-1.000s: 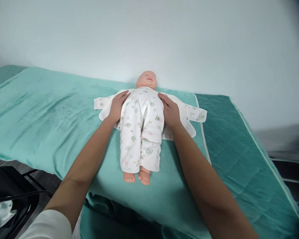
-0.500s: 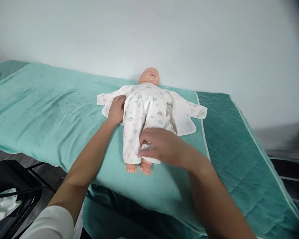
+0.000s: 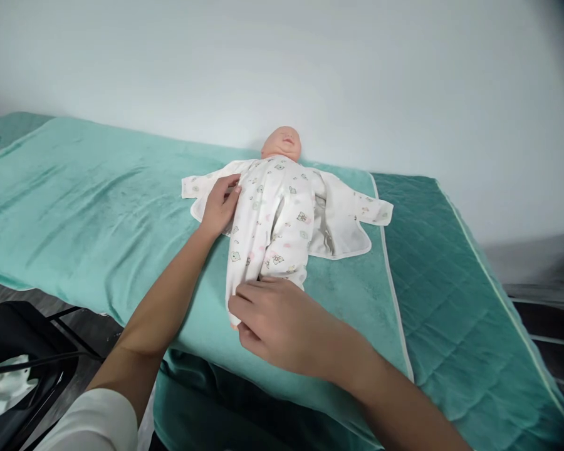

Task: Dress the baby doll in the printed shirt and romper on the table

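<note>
A baby doll [image 3: 282, 143] lies on its back on a teal blanket [image 3: 94, 207], dressed in white printed trousers [image 3: 267, 232]. An open white printed top [image 3: 348, 219] is spread under it, sleeves out to both sides. My left hand [image 3: 220, 205] rests flat, fingers apart, on the doll's side at the waist of the trousers. My right hand [image 3: 275, 322] is closed around the lower ends of the trouser legs, covering the doll's feet.
A white wall runs behind the bed. A darker quilted teal cover [image 3: 455, 282] lies to the right of the blanket. A black chair [image 3: 23, 369] with white cloth on it stands at the lower left, beside the bed's front edge.
My right hand has left the doll's side and come down to the trouser cuffs, closing over the feet. My left hand has stayed at the doll's waist.
</note>
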Demonstrator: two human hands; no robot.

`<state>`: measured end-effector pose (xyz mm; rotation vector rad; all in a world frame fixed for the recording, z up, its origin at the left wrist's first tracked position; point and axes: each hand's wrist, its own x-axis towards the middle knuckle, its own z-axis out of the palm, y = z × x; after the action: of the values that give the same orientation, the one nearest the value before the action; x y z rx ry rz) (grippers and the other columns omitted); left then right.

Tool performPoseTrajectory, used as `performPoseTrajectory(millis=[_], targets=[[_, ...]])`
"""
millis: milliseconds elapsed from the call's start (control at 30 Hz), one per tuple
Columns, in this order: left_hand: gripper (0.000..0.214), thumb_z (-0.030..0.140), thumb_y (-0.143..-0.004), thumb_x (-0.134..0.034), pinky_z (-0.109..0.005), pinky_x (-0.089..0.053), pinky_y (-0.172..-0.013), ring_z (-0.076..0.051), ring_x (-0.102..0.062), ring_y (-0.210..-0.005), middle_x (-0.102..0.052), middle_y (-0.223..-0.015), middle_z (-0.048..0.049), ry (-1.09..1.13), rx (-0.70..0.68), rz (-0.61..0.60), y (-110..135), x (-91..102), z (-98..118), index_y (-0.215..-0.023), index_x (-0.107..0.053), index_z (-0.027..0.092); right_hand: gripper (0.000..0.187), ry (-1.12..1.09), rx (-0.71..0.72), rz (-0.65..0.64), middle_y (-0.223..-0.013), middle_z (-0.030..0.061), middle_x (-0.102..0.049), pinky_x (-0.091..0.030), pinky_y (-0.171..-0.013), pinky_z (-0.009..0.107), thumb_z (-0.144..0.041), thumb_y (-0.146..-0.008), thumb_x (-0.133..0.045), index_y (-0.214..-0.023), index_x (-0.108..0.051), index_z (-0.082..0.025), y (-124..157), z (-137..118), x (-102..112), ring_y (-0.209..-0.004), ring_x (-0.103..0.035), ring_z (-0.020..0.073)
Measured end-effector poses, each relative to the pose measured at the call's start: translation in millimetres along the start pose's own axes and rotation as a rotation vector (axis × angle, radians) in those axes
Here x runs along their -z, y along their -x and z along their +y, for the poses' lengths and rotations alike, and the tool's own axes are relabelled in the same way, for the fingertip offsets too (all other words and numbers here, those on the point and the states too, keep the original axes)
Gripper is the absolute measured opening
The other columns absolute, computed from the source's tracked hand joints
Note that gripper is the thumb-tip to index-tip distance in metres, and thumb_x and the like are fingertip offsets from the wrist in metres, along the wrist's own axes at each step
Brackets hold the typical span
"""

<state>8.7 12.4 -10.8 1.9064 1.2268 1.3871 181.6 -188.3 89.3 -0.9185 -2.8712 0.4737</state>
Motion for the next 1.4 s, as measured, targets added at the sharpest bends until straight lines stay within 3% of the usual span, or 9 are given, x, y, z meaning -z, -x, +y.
performPoseTrajectory(millis=[233, 400, 533, 633, 733, 900, 1067, 1267, 1400], targets=[[0.040, 0.016, -0.092, -0.049, -0.044, -0.048, -0.112, -0.025, -0.056, -0.130, -0.063, -0.134, -0.0113, -0.147, -0.050, -0.107, -1, -0.5, -10, -0.128, -0.063, 0.023, 0.023, -0.189, 0.001, -0.076, -0.091, 0.0002, -0.067, -0.038, -0.074, 0.033, -0.040, -0.102, -0.061, -0.091, -0.065, -0.021, 7, 13, 12, -0.085, -0.061, 0.0170], [0.046, 0.011, -0.090, -0.045, -0.042, -0.048, -0.112, -0.023, -0.057, -0.127, -0.064, -0.131, -0.0097, -0.182, -0.027, -0.102, -1, -0.5, -8, -0.131, -0.061, 0.023, 0.026, -0.229, -0.183, 0.008, -0.079, -0.0013, -0.064, -0.037, -0.064, 0.031, -0.031, -0.104, -0.057, -0.080, -0.062, -0.022, 30, 27, 25, -0.072, -0.059, 0.0152], [0.047, 0.012, -0.090, -0.046, -0.045, -0.044, -0.116, -0.027, -0.055, -0.130, -0.062, -0.138, -0.0114, -0.252, -0.044, -0.127, -1, -2.1, -9, -0.133, -0.063, 0.022, 0.009, -0.136, -0.353, 0.192, -0.098, 0.0026, -0.066, -0.046, -0.071, 0.032, -0.014, -0.098, -0.057, -0.097, -0.059, -0.022, 56, 28, -8, -0.086, -0.063, 0.0191], [0.040, 0.018, -0.092, -0.047, -0.049, -0.043, -0.116, -0.030, -0.054, -0.128, -0.061, -0.140, -0.0128, -0.328, -0.054, -0.195, -2, -2.4, -10, -0.126, -0.068, 0.020, 0.025, -0.120, -0.409, 0.377, -0.118, 0.0085, -0.063, -0.054, -0.084, 0.037, -0.009, -0.092, -0.061, -0.112, -0.055, -0.022, 67, 22, -50, -0.106, -0.064, 0.0242], [0.038, 0.021, -0.093, -0.047, -0.047, -0.043, -0.115, -0.030, -0.054, -0.125, -0.061, -0.139, -0.0125, -0.360, -0.061, -0.217, -2, -1.6, -10, -0.123, -0.069, 0.019, 0.030, -0.051, -0.515, 0.561, -0.119, 0.0110, -0.063, -0.056, -0.085, 0.043, -0.008, -0.090, -0.061, -0.115, -0.053, -0.021, 66, 16, -84, -0.107, -0.064, 0.0278], [0.038, 0.018, -0.091, -0.046, -0.048, -0.043, -0.115, -0.029, -0.055, -0.124, -0.062, -0.136, -0.0136, -0.359, -0.071, -0.202, -3, -0.2, -15, -0.119, -0.071, 0.018, 0.022, -0.157, -0.483, 0.703, -0.099, 0.0060, -0.065, -0.057, -0.076, 0.037, -0.005, -0.093, -0.053, -0.106, -0.053, -0.023, 62, 2, -84, -0.091, -0.065, 0.0225], [0.036, 0.017, -0.089, -0.048, -0.049, -0.043, -0.115, -0.029, -0.055, -0.123, -0.064, -0.134, -0.0123, -0.344, -0.088, -0.182, -4, -0.2, -21, -0.116, -0.071, 0.021, 0.024, -0.360, -0.300, 0.707, -0.095, 0.0037, -0.063, -0.055, -0.069, 0.030, -0.005, -0.092, -0.051, -0.106, -0.053, -0.025, 77, -18, -57, -0.082, -0.064, 0.0168], [0.033, 0.011, -0.086, -0.047, -0.047, -0.046, -0.108, -0.029, -0.056, -0.117, -0.064, -0.127, -0.0128, -0.366, -0.073, -0.153, -4, 0.4, -21, -0.111, -0.066, 0.021, 0.030, -0.123, -0.403, 0.551, -0.109, 0.0082, -0.066, -0.060, -0.081, 0.040, -0.008, -0.092, -0.057, -0.117, -0.054, -0.025, 80, -8, -67, -0.098, -0.068, 0.0245], [0.024, 0.011, -0.084, -0.050, -0.047, -0.046, -0.105, -0.029, -0.055, -0.114, -0.064, -0.119, -0.0115, -0.367, -0.061, -0.139, -3, 0.5, -20, -0.102, -0.062, 0.023, 0.029, -0.220, -0.326, 0.571, -0.104, 0.0064, -0.065, -0.059, -0.076, 0.034, -0.005, -0.093, -0.052, -0.113, -0.054, -0.025, 78, -15, -65, -0.092, -0.066, 0.0204]])
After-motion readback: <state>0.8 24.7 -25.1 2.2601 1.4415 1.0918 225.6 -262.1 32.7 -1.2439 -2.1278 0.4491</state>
